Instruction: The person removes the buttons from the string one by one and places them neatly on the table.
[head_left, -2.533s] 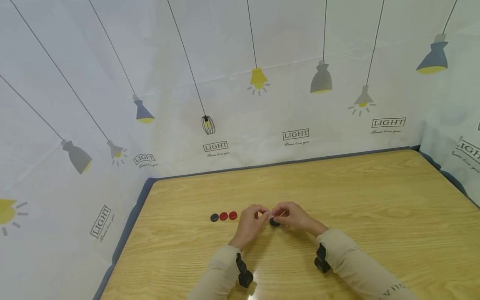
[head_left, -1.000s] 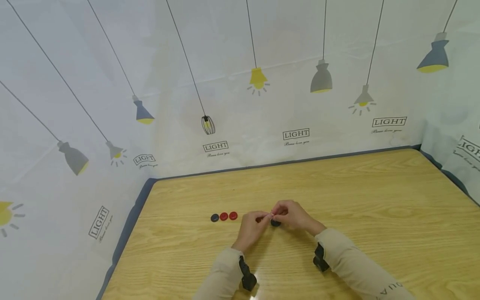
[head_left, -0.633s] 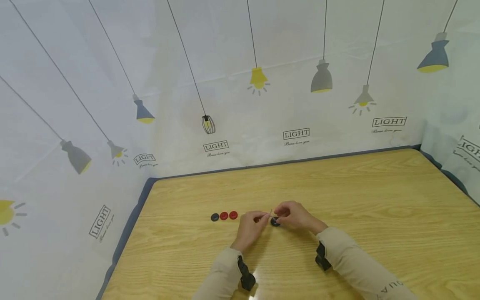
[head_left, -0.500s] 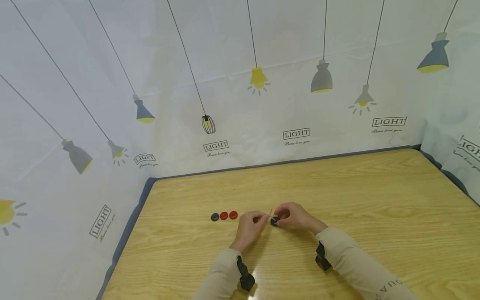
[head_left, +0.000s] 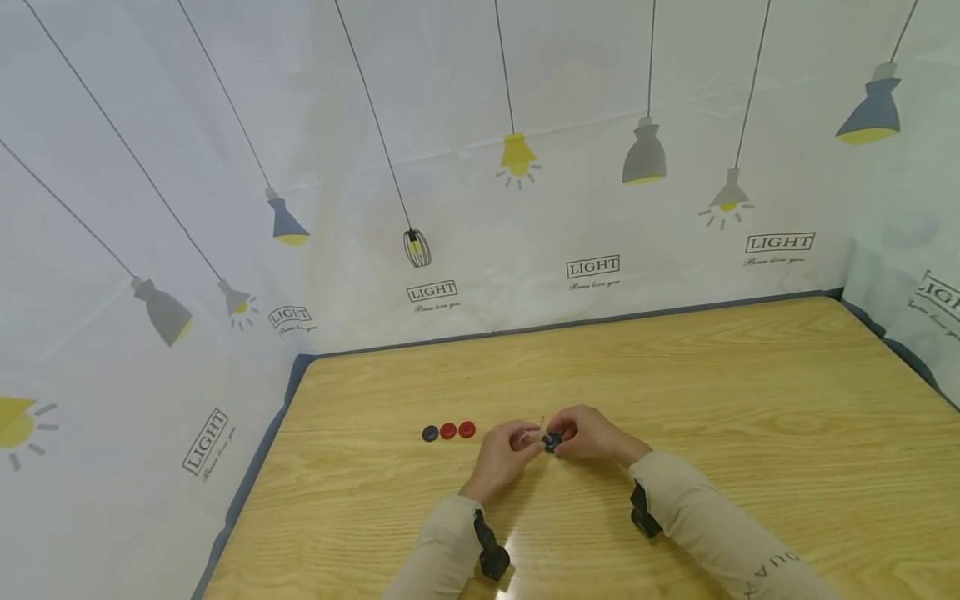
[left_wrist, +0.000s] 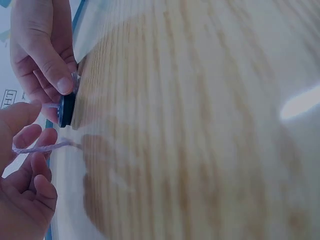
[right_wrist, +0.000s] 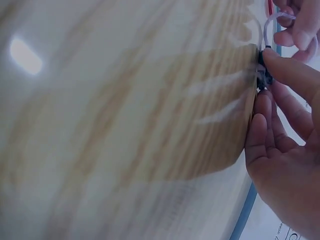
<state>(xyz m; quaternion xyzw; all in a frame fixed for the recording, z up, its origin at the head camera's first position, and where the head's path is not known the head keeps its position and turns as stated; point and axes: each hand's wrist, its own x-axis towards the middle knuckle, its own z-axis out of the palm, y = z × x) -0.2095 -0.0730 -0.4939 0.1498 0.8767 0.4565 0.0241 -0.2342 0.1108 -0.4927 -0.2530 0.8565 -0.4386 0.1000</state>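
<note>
Near the table's middle, my right hand (head_left: 588,435) pinches a dark blue, button-like disc (head_left: 551,442) between thumb and fingers, low at the tabletop. In the left wrist view that disc (left_wrist: 66,111) stands on edge. My left hand (head_left: 498,458) is just left of it, fingers bent, with a thin pale purple cord (left_wrist: 40,149) in them. One stretch of the cord runs to the disc; another crosses the fingers and sticks out. In the right wrist view the cord (right_wrist: 267,30) curves from the left fingers to the disc. Whether it passes through a hole is hidden.
To the left lie another dark blue disc (head_left: 430,433), a red disc (head_left: 447,431) and a second red disc (head_left: 467,429) in a row on the wooden table (head_left: 675,375). A printed cloth (head_left: 480,200) stands behind the table and at its sides.
My fingertips, which met above the disc, have drawn slightly apart. The disc shows more between them, and a bit of cord now sticks up. The three discs on the left have stayed put.
</note>
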